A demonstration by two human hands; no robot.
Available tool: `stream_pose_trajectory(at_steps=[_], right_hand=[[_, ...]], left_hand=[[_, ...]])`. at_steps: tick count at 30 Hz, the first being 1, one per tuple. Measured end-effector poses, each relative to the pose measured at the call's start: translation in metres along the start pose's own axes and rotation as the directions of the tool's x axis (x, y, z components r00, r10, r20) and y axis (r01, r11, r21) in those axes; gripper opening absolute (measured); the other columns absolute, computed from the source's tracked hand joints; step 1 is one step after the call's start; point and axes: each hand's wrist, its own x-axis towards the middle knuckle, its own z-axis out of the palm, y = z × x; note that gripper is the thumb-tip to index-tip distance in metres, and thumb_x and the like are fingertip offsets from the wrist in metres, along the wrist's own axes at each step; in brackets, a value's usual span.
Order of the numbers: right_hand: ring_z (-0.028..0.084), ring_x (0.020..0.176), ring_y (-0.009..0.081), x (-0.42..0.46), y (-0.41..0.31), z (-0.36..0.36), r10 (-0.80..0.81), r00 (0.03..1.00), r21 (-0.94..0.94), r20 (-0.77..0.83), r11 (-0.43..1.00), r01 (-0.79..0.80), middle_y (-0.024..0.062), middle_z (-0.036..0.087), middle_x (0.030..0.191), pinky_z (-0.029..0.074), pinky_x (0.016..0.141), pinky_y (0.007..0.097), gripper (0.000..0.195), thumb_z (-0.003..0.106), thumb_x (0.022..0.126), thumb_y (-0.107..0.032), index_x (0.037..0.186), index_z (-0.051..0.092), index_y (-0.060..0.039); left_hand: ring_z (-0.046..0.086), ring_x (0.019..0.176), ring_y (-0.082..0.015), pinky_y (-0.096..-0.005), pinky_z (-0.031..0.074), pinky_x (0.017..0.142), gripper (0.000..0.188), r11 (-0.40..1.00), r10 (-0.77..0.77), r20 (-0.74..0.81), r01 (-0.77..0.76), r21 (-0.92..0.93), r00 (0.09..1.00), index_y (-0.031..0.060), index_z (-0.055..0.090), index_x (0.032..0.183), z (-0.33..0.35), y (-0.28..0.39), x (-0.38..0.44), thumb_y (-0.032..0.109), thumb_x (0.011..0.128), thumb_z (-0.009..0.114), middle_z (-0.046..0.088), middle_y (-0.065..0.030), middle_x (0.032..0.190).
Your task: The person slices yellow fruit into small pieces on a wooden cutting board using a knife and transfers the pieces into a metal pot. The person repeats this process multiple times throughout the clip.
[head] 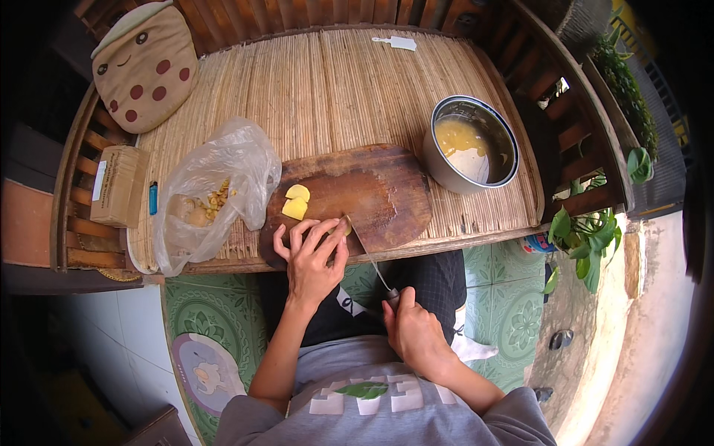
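On the near edge of an oval wooden cutting board (362, 184), my left hand (315, 256) pins a small yellowish piece (347, 226), its kind unclear, under the fingertips. My right hand (417, 331) grips the dark handle of a kitchen knife (372, 262); the blade tip rests by that piece at my left fingers. Yellow slices (297, 202) lie on the board just beyond my left hand. To the left, an open clear plastic bag (217, 189) holds peel-like scraps. A metal cooking pot (471, 145) with yellowish contents in liquid stands right of the board.
A woven mat (312, 89) covers the wooden bench, which has slatted rails (585, 111). Left of the bag are a blue lighter (153, 198) and a cardboard box (118, 187). A face-patterned cushion (146, 69) leans at back left; a white board-shaped tag (399, 43) lies at the back.
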Motion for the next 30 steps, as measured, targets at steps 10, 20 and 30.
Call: stream_pose_trajectory(at_steps=[10,20,30], right_hand=[[0.064,0.062,0.0544,0.012,0.001,0.004,-0.008,1.0,0.096,-0.007,0.995,0.008,0.0319,0.063,0.064,0.053,0.055,0.0601,0.033,0.058,0.105,-0.024,0.098,0.043,0.0038],[0.065,0.066,0.0542,0.011,0.006,-0.006,-0.051,0.998,0.199,-0.026,0.978,0.055,0.0327,0.061,0.063,0.052,0.056,0.0562,0.032,0.061,0.103,-0.023,0.096,0.049,0.0057],[0.066,0.066,0.053,0.009,0.008,-0.001,-0.069,0.997,0.232,-0.03,0.97,0.074,0.0321,0.061,0.064,0.052,0.054,0.0553,0.032,0.06,0.104,-0.023,0.094,0.047,0.0042]], left_hand=[[0.062,0.109,-0.0181,-0.0529,0.022,0.115,0.029,1.0,0.003,-0.034,-0.004,-0.015,0.999,0.0185,0.079,0.113,0.003,-0.001,-0.001,0.017,0.084,0.076,0.072,0.0065,0.114],[0.063,0.108,-0.018,-0.0522,0.023,0.115,0.031,1.0,0.02,-0.058,-0.021,-0.016,0.998,0.0176,0.079,0.113,0.005,-0.002,-0.001,0.015,0.083,0.077,0.072,0.0057,0.113],[0.062,0.109,-0.0185,-0.0527,0.024,0.115,0.023,1.0,0.012,-0.06,-0.013,-0.018,0.998,0.0147,0.079,0.105,0.004,-0.001,0.0,0.015,0.082,0.077,0.072,0.0047,0.113]])
